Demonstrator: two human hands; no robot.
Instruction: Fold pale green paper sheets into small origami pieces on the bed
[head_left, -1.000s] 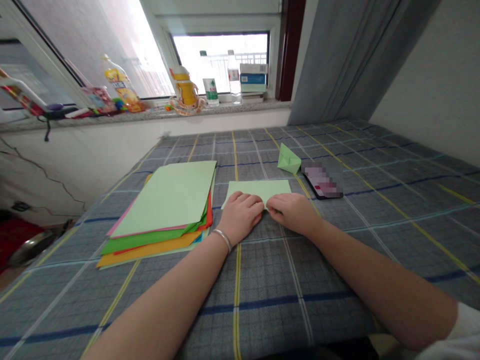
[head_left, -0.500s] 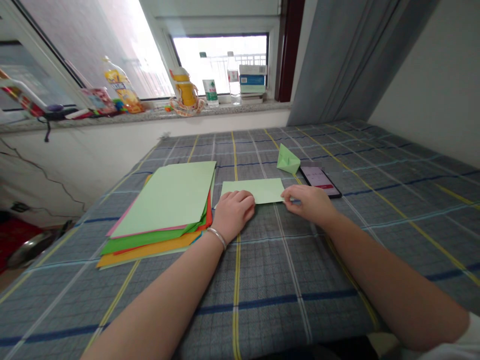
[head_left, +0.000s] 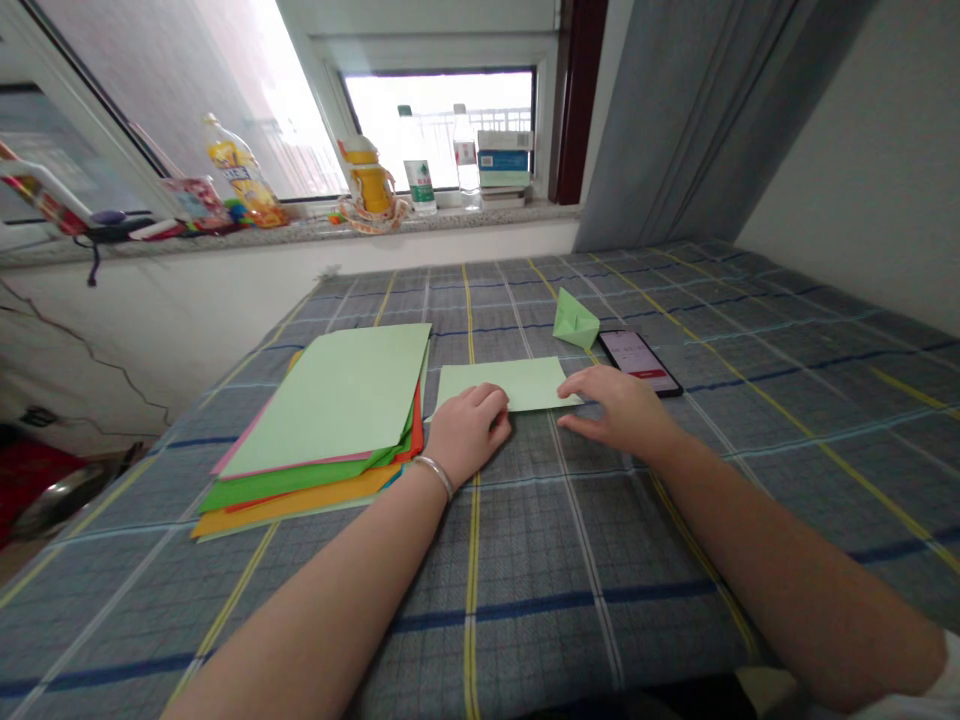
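A light green sheet of paper point(head_left: 521, 383), a long rectangle, lies flat on the checked cloth in front of me. My left hand point(head_left: 474, 420), with a silver bangle at its wrist, rests over the sheet's near left part, fingers curled on the near edge. At the sheet's right end is my right hand point(head_left: 619, 408), thumb and fingers spread apart with nothing held between them. Just beyond it stands a folded green paper piece point(head_left: 574, 320), beside a phone point(head_left: 640, 360) with a lit screen.
To the left lies a stack of coloured paper point(head_left: 330, 400), light green on top. The checked cloth point(head_left: 540, 560) covers the whole surface. Bottles, a yellow cup point(head_left: 370, 180) and boxes point(head_left: 504, 162) line the windowsill behind. A grey curtain point(head_left: 675, 120) hangs at the right.
My right hand has opened: its thumb and fingers were together at the paper's right edge and are now apart. The paper has shifted very slightly; my left hand stays in place.
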